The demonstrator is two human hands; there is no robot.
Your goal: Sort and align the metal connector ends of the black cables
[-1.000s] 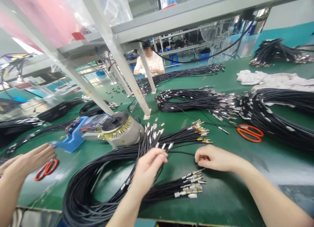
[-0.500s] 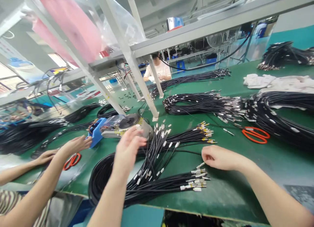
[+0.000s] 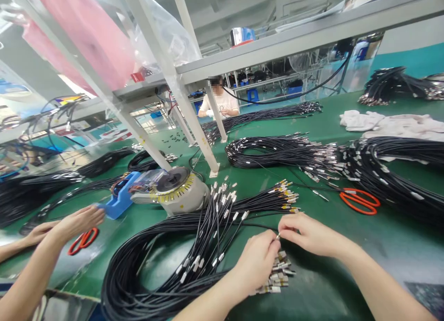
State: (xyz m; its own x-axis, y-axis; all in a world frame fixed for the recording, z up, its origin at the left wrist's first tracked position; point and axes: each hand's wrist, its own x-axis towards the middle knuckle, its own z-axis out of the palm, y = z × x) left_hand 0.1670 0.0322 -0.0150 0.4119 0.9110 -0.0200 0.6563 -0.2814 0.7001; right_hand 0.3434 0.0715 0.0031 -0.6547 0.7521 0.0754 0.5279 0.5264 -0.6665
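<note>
My right hand (image 3: 305, 231) pinches the metal-tipped end of a black cable (image 3: 260, 225) just above the green tabletop. My left hand (image 3: 256, 261) meets it there, thumb and fingers closed at the same cable end; whether it holds a small part as well, I cannot make out. Under and beside my left hand lies a coiled bundle of black cables (image 3: 120, 265) with white tags and metal connectors, partly covered by my wrist. Behind my hands, another cable bundle has yellow-marked ends (image 3: 286, 196).
A grey round machine with a dark disc (image 3: 175, 184) stands left of centre beside a blue tape dispenser (image 3: 121, 196). Orange-handled scissors (image 3: 360, 200) lie right. More cable bundles (image 3: 270, 150) lie behind. A co-worker's hands (image 3: 78, 221) are at left; shelf posts (image 3: 197, 131) rise behind.
My left hand has moved right and down from near the machine to the cable end in my right hand. The co-worker's nearer hand has shifted left and down in view.
</note>
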